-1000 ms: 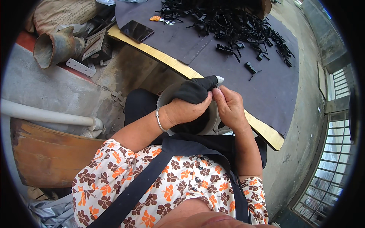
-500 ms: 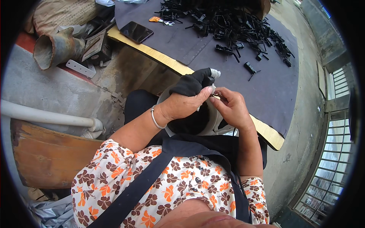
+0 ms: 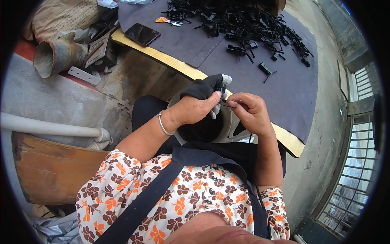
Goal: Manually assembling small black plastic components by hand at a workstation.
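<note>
My left hand (image 3: 199,97), partly covered by a black glove with white wrapping at the fingertips, is closed round a small black part (image 3: 220,87). Beside it, my right hand (image 3: 250,110) pinches a thin dark strip (image 3: 226,105) between thumb and forefinger; its far end reaches toward the left hand. Whether the strip touches the black part I cannot tell. Both hands are over a pale bucket (image 3: 232,126) standing between my knees, its inside dark. On the table ahead lies a heap of small black parts with thin legs (image 3: 239,28).
A grey-covered table (image 3: 284,105) with a pale wooden edge spans the far side. On it are a phone (image 3: 142,34), a small orange-handled tool (image 3: 162,20) and a single black part (image 3: 266,70). A rusty pipe fitting (image 3: 53,57), white pipes (image 3: 48,126) and a wooden board (image 3: 57,166) are at left.
My right hand has drawn slightly away to the right from the left hand, and a thin strip now shows between them. The black part in my left hand has come into view.
</note>
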Demonstrator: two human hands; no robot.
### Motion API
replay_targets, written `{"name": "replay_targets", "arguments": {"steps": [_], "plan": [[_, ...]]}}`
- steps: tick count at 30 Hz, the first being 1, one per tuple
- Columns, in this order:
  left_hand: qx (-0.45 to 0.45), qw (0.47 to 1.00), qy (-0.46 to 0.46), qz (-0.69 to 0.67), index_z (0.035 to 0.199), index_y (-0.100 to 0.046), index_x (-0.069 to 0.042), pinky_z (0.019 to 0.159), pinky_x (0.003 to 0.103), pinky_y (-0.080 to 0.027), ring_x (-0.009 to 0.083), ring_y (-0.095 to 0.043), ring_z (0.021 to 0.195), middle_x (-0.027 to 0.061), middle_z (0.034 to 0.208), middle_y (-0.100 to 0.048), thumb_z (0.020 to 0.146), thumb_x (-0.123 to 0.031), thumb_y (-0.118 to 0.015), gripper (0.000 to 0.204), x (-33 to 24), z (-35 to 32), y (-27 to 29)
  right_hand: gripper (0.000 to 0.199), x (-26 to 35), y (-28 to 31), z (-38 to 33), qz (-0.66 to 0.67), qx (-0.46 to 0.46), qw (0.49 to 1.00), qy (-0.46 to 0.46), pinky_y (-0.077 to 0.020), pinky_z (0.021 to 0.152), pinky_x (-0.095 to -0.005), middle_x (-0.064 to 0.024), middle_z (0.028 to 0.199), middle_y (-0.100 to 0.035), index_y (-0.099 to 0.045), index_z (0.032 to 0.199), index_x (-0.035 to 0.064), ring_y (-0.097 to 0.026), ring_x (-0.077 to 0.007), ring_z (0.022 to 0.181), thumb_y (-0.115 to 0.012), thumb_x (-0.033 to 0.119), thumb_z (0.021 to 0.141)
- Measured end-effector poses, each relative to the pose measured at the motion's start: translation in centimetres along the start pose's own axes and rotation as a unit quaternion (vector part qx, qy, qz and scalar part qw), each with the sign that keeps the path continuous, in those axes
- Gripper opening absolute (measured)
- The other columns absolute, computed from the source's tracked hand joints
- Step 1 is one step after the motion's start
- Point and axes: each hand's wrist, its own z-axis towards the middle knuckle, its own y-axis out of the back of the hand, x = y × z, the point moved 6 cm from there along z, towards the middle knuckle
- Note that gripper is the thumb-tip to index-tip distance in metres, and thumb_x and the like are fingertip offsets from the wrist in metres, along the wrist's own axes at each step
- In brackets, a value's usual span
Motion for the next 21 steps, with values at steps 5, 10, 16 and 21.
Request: {"name": "replay_targets", "arguments": {"steps": [5,10,16,21], "plan": [[-0.055,0.997,-0.044,-0.024,0.127,-0.045,0.002,0.066,0.019,-0.045,0.0045,-0.05,0.074,0.0029,0.095,-0.056,0.09,-0.004,-0.042,0.037,0.3,0.2,0.8,0.007,-0.2,-0.3,-0.2,0.059,0.071,0.993,-0.068,-0.0403,0.055,-0.0212,-0.0007,0.068,-0.057,-0.062,0.086,-0.002,-0.048,-0.005,0.061,-0.063,0.004,0.082],[0.028,0.999,-0.019,0.014,0.119,-0.049,0.001,0.07,0.021,-0.044,0.0057,-0.05,0.078,0.0027,0.095,-0.056,0.088,-0.006,-0.045,0.032,-1.1,-0.4,-0.3,0.011,-0.7,-0.6,0.0,0.076,-0.009,0.996,-0.044,-0.0352,0.055,-0.0201,0.0048,0.069,-0.05,-0.06,0.082,0.0,-0.042,-0.0031,0.064,-0.064,0.01,0.085],[-0.007,0.986,-0.113,0.12,0.11,-0.051,0.0,0.071,0.023,-0.044,0.0055,-0.049,0.078,0.0017,0.089,-0.054,0.087,-0.006,-0.045,0.025,-0.7,-0.1,-0.5,0.023,-0.1,-0.7,0.0,0.046,-0.018,0.996,-0.068,-0.0367,0.054,-0.023,0.0032,0.063,-0.048,-0.054,0.075,0.0007,-0.04,-0.006,0.061,-0.058,0.017,0.09],[-0.039,0.978,-0.123,0.164,0.108,-0.05,0.002,0.075,0.028,-0.046,0.0159,-0.053,0.079,0.0086,0.09,-0.057,0.083,-0.003,-0.047,0.026,-0.5,0.0,-0.8,0.031,0.0,-1.4,0.3,-0.048,0.01,0.995,-0.089,-0.038,0.054,-0.0275,-0.0029,0.059,-0.043,-0.052,0.076,-0.0021,-0.039,-0.0102,0.059,-0.05,0.023,0.094]]}}
